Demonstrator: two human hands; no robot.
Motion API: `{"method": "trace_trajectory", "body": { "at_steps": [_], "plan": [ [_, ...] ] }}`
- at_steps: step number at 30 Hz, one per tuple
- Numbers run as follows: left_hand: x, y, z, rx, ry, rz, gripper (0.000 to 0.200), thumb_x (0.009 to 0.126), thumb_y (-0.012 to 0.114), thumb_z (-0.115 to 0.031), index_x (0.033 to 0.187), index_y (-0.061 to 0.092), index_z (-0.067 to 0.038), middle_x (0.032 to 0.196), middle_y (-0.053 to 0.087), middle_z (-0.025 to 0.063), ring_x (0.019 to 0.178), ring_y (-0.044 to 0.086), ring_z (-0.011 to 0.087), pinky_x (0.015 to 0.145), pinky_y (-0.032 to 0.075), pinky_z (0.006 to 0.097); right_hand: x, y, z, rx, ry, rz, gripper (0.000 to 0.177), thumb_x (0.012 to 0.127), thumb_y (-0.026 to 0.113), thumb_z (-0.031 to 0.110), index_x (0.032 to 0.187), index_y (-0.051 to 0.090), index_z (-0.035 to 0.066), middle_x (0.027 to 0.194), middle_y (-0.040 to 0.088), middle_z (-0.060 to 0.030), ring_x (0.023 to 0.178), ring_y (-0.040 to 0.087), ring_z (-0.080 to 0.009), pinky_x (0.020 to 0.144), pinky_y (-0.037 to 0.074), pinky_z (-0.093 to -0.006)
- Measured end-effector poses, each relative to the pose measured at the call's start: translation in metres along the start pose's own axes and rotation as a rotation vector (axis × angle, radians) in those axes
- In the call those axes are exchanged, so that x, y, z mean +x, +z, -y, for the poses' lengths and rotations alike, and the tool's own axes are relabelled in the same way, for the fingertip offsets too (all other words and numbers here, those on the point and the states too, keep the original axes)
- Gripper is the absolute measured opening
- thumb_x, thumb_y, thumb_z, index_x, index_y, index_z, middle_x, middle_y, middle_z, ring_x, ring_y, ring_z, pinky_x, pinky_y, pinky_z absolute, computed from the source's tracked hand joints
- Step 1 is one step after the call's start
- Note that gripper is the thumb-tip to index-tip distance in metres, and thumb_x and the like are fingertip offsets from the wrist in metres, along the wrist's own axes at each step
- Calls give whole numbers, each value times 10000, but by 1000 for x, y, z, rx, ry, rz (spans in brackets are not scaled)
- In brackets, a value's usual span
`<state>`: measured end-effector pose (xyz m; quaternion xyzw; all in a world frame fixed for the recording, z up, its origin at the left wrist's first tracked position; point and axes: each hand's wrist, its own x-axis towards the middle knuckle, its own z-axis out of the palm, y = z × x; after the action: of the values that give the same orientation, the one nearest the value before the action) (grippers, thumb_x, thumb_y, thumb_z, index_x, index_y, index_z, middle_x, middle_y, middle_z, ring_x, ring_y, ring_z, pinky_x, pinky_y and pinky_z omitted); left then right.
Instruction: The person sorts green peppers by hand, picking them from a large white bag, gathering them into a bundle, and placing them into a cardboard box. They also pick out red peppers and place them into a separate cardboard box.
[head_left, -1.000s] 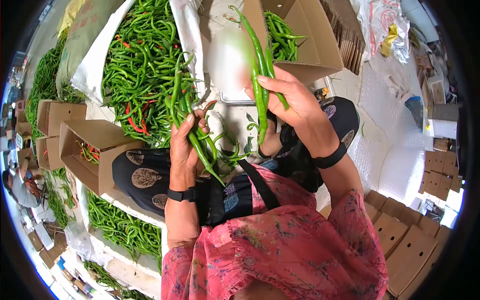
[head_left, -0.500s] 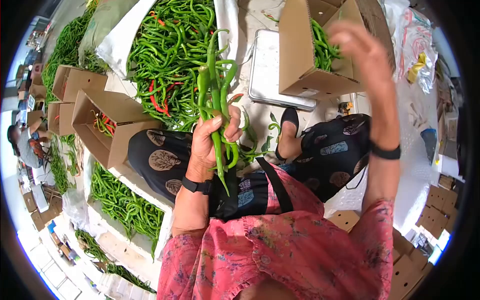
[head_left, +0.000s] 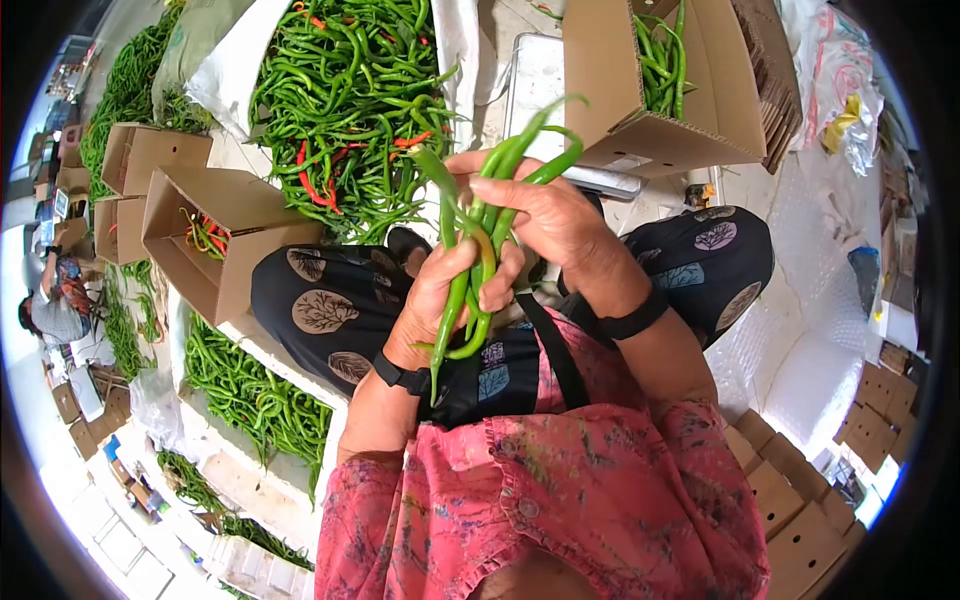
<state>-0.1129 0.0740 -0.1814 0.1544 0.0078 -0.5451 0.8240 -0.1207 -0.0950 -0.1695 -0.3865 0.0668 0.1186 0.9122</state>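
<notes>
My left hand (head_left: 430, 295) is wrapped round the lower part of a small bunch of long green chili peppers (head_left: 487, 255), held upright over my lap. One pepper in the bunch is turning orange. Thumb and fingers of my right hand (head_left: 560, 228) close on the upper part of the same bunch, and its fingertips are partly hidden behind the peppers. Just beyond my hands lies a big heap of green chili peppers (head_left: 340, 95) on white sheeting, with a few red ones mixed in.
An open cardboard box (head_left: 690, 140) with green chilies stands at the upper right, by a flat metal-rimmed platform (head_left: 530, 75). Left of my knee, another box (head_left: 190, 245) holds some red and green peppers. A white crate (head_left: 335, 395) of chilies sits below it. Another person (head_left: 60, 310) sits far left.
My right hand has come down from beside the upper-right box to the bunch and now grips its upper part. The left hand still holds the peppers, slightly shifted.
</notes>
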Motion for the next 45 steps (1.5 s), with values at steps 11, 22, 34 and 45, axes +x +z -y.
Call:
{"method": "trace_trajectory", "body": {
  "at_steps": [11,22,34,45],
  "plan": [
    [2,-14,-4,-66,35,-181,543,929,587,-166,1405,376,-12,745,452,26,519,366,65,473,325,198,-2,-21,71,-12,-275,-251,396,961,541,154,1277,468,-73,1226,580,-221,1158,572,-315,972,479,-390],
    [7,-16,-18,-84,325,-290,334,959,560,-188,1235,500,-9,864,530,63,666,439,107,556,382,224,-20,-15,60,-358,-102,-201,499,923,581,143,1350,421,-60,1182,610,-189,1045,610,-218,921,484,-328],
    [17,8,-20,326,343,-411,425,854,661,-39,1245,524,58,879,555,32,613,448,55,498,346,185,-22,-8,3,-1157,-278,-75,398,876,552,77,1264,520,-6,1141,633,-118,939,635,-183,821,498,-315],
    [9,-16,-15,494,149,-537,284,842,660,-11,1110,577,28,842,585,36,554,451,48,460,356,186,-37,-24,-19,-799,127,-228,322,873,592,305,970,635,1,753,607,-16,688,553,-116,591,429,-280]
  ]
}}
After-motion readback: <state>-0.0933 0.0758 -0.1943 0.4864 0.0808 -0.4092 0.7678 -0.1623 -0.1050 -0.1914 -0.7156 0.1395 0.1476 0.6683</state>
